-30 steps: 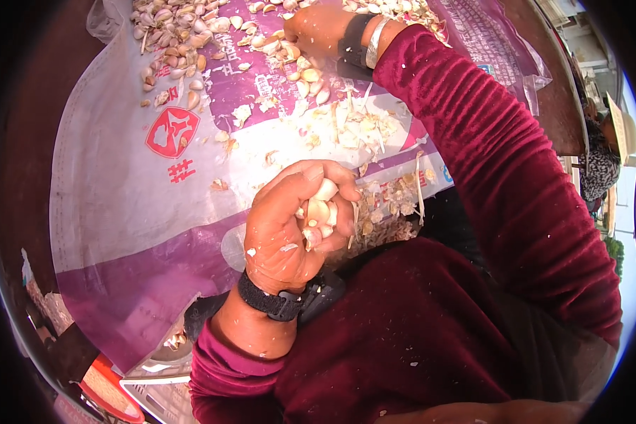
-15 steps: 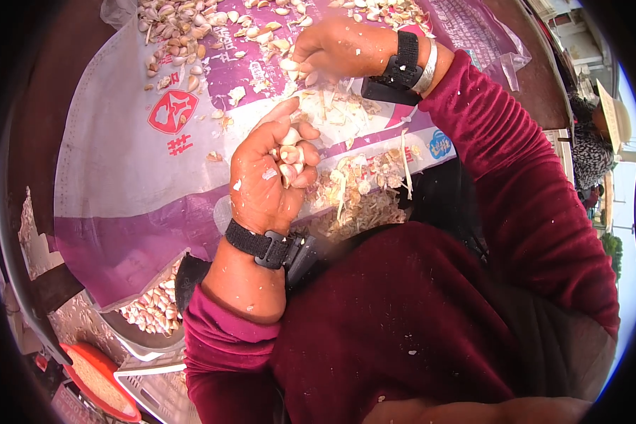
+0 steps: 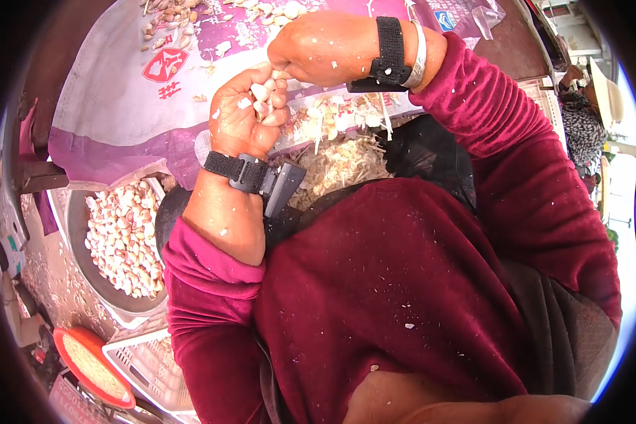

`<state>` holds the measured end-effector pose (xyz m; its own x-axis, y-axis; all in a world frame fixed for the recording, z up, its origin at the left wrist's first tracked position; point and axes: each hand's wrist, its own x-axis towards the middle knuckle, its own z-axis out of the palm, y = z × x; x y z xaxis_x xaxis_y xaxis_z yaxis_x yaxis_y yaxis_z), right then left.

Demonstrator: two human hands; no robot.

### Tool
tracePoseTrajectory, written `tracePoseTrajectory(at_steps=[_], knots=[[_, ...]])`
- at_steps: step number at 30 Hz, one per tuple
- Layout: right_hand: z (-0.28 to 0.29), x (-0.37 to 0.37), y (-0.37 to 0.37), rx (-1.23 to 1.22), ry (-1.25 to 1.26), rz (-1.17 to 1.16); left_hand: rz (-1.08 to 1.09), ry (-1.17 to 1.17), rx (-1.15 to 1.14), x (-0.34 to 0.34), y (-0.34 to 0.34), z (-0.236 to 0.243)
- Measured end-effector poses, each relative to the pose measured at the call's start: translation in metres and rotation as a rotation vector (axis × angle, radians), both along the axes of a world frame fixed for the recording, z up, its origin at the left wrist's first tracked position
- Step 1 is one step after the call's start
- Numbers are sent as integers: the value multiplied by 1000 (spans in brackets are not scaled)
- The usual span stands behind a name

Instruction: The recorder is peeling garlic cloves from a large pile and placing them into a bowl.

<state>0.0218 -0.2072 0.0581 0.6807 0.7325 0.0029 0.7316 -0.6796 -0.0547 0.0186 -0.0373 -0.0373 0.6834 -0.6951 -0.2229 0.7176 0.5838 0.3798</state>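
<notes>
Several garlic cloves (image 3: 263, 97) sit in the curled left hand (image 3: 239, 119), upper center of the frame, just below and left of the right hand (image 3: 325, 51), whose pressed-together fingertips pinch another clove (image 3: 278, 74) beside the left thumb.

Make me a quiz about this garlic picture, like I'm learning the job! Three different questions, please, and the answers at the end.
1. True or false: the right hand has a black strap at its wrist.

2. Pick one. The left hand is cupped around:
A) wooden spoons
B) garlic cloves
C) blue marbles

3. What colour is the round container at the picture's lower left?

Key:
1. True.
2. B, garlic cloves.
3. Orange-red.
</notes>
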Motion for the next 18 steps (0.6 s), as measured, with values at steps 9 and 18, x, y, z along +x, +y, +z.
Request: tracePoseTrajectory(at_steps=[9,18], knots=[[8,-27,3,321,124,-213,-5,-62,-218,-17,14,15],[-29,-39,-42,357,444,-374,-1,-183,-338,-66,106,46]])
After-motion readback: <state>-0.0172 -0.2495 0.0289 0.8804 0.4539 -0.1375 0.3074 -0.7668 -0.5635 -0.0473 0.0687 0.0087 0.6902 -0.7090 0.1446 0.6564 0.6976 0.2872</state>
